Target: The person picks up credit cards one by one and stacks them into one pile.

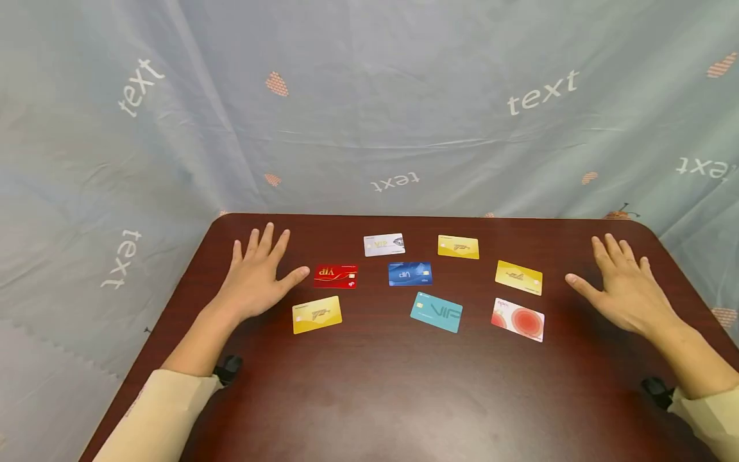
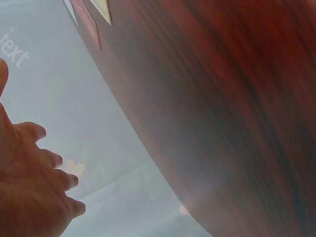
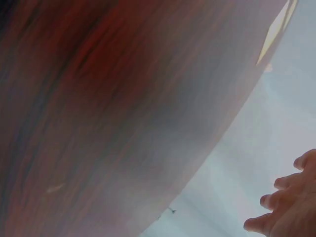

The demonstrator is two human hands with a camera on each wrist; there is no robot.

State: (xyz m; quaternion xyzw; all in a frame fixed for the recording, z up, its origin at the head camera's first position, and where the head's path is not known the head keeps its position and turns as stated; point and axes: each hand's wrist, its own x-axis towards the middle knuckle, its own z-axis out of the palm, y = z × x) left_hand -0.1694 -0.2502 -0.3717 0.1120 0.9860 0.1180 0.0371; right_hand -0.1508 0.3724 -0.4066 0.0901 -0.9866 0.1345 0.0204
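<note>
Left wrist, cards [image 2: 89, 22] cropped, hard to read

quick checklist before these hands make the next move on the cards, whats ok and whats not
1. Nothing held: ok, the left hand and the right hand have fingers spread and hold nothing.
2. No overlap: ok, the eight cards lie apart from one another on the table.
3. Clear of the edge: ok, every card lies wholly on the tabletop.
4. Clearance on the left: ok, the left thumb shows a narrow gap to the red card.
5. Same way round: not ok, "VIP" is upside down on the red card but roughly upright on the teal card.
6. Undersides: cannot tell, they face the table.
</note>
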